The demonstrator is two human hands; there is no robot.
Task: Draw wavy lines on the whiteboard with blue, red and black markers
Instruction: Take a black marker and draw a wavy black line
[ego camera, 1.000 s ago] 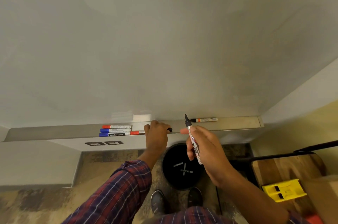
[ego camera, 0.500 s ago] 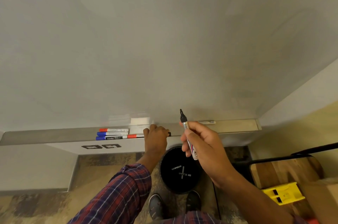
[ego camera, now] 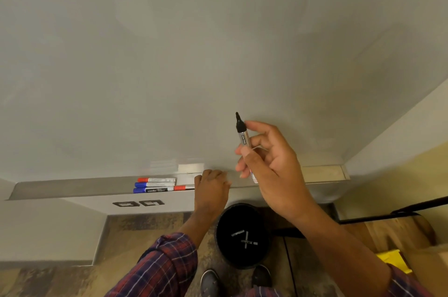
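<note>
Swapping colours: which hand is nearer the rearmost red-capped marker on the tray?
Left: left hand sits just right of that red-capped marker; right hand, holding a black marker, is farther right.

Uncapped black marker (ego camera: 243,135) pointing tip-up, sitting pinched in right hand (ego camera: 271,165) before pale whiteboard (ego camera: 169,54). Red marker (ego camera: 156,179) and two blue markers (ego camera: 155,184) lying capped, side by side, on tray (ego camera: 60,187).
</note>
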